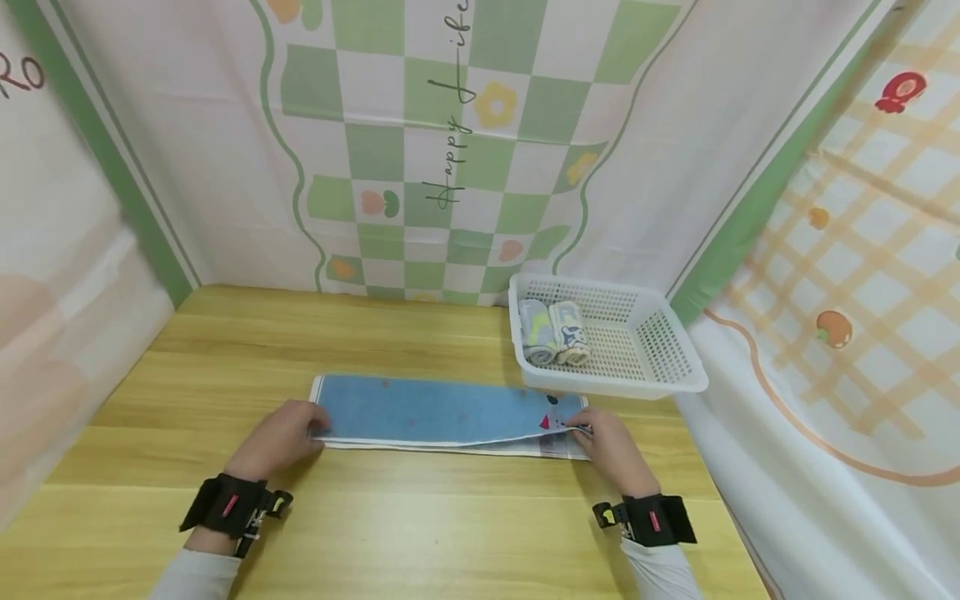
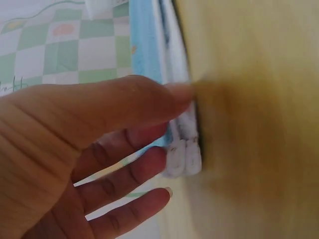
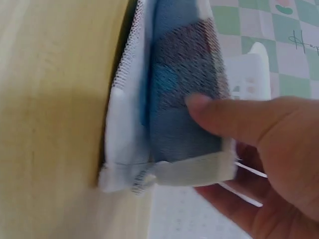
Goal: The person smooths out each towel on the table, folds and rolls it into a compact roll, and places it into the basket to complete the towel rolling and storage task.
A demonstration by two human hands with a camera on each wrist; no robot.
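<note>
A blue towel with white edges lies folded into a long strip across the wooden table. Its left end is pinched by my left hand, thumb on the front edge. In the left wrist view the towel's white hemmed corner shows stacked layers beside my fingertips. My right hand pinches the upper layer at the right end, near a small red and dark print. That layer is lifted slightly off the one below, and the right wrist view shows a gap between the towel's layers, the thumb resting on its face.
Behind the towel's right end stands a white perforated basket. Two rolled towels lie side by side in its left part. Patterned cloth hangs along the table's back edge, and more cloth hangs at both sides.
</note>
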